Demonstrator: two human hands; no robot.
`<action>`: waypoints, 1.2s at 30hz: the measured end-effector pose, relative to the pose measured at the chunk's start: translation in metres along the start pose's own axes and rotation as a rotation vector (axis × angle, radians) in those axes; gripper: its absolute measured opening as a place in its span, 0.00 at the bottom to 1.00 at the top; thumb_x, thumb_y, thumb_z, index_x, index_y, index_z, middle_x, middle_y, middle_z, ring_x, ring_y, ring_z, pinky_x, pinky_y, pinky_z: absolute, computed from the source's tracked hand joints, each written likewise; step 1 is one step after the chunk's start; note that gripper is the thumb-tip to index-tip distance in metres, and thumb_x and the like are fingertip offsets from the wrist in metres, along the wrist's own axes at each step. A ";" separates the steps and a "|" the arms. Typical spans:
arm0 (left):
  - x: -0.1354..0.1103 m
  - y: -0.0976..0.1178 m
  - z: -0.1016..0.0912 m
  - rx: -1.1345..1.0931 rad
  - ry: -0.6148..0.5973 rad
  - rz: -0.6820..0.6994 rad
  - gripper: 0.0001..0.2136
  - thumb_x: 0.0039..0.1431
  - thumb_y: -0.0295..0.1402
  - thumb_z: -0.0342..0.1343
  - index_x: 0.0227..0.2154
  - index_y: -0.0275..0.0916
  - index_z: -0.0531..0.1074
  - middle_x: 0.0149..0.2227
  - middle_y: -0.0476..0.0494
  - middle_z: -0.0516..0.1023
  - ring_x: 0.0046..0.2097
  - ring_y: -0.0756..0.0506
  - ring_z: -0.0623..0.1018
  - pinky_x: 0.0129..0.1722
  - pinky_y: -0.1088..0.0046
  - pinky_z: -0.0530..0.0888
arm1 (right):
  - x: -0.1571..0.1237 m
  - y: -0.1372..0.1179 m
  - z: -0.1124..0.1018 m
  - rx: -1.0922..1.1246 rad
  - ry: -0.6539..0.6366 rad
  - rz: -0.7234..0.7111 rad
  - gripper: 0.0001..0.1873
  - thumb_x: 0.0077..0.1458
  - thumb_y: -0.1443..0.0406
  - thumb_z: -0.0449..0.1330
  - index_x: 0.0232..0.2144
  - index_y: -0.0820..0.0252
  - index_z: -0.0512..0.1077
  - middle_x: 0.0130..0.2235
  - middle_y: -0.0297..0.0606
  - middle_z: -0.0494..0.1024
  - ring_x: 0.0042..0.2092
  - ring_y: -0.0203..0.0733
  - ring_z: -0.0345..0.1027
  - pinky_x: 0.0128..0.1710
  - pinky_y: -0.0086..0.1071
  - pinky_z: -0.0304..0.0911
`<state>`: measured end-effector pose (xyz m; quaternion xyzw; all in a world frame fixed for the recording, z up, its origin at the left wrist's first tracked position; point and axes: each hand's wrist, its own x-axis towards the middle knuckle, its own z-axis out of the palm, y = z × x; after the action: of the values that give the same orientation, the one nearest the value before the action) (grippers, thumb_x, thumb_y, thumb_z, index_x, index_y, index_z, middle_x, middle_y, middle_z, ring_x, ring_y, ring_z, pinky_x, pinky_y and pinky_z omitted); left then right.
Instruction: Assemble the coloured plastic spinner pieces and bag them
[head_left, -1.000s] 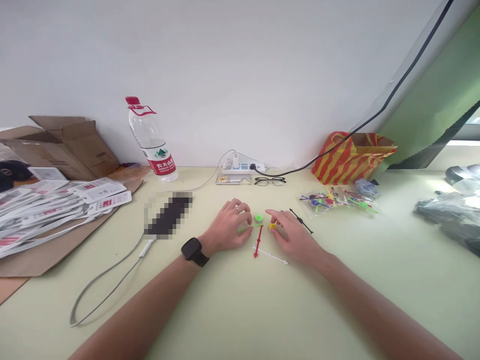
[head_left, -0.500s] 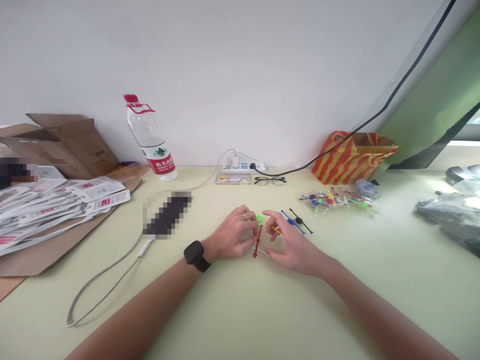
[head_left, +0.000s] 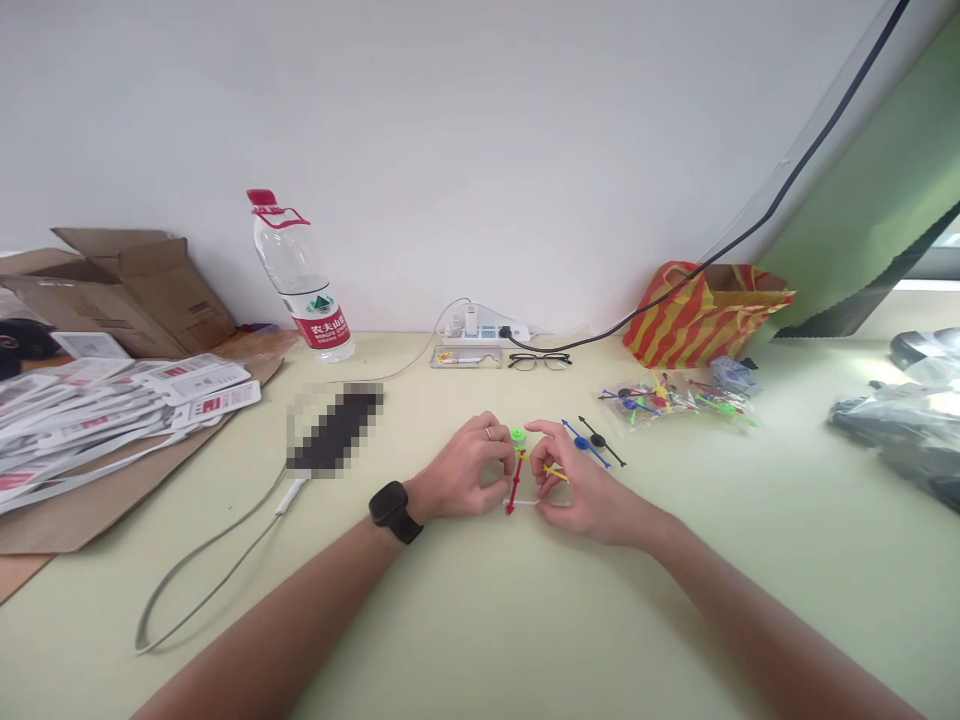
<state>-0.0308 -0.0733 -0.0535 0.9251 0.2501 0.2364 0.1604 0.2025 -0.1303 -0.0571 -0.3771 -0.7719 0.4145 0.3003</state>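
Observation:
My left hand (head_left: 481, 468), a ring on one finger, is closed beside a red arrow spinner (head_left: 516, 481); anything in its fingertips is hidden. My right hand (head_left: 581, 490) curves opposite it with thumb and index finger apart. Close to the right thumb, a thin white arrow-like piece (head_left: 529, 502) reaches across between the hands. A yellow arrow spinner (head_left: 556, 473) shows by the right fingers, partly covered. Just beyond the fingertips is a green spinner (head_left: 518, 437). Blue (head_left: 582, 442) and black (head_left: 598, 440) arrow spinners lie behind my right hand.
A clear bag of coloured spinners (head_left: 667, 398) lies at right, before a red-yellow striped bag (head_left: 701, 318). Eyeglasses (head_left: 540, 361) and a power strip (head_left: 487, 331) sit near the wall. At left are a large bottle (head_left: 319, 315), a cable (head_left: 150, 605) and piled white tags (head_left: 135, 410).
The white piece now lies more level and shows more of its length. More of the yellow spinner shows by my right fingers. Both hands have barely moved.

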 end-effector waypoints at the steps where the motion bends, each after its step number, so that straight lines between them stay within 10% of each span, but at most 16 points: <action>1: 0.000 0.000 0.000 -0.005 -0.005 0.005 0.06 0.52 0.24 0.56 0.30 0.41 0.74 0.35 0.43 0.75 0.43 0.40 0.71 0.46 0.60 0.71 | 0.000 0.001 0.000 0.006 -0.007 0.005 0.43 0.53 0.76 0.58 0.66 0.47 0.49 0.43 0.35 0.66 0.44 0.42 0.68 0.46 0.38 0.72; 36: 0.000 -0.001 0.002 -0.040 -0.001 0.021 0.03 0.55 0.28 0.60 0.28 0.41 0.72 0.32 0.45 0.76 0.41 0.41 0.70 0.43 0.63 0.69 | -0.003 -0.001 -0.006 0.062 -0.070 0.059 0.51 0.51 0.78 0.58 0.70 0.41 0.46 0.43 0.33 0.66 0.43 0.40 0.68 0.47 0.38 0.71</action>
<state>-0.0302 -0.0730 -0.0551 0.9244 0.2355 0.2424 0.1768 0.2079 -0.1305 -0.0537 -0.3754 -0.7573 0.4597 0.2725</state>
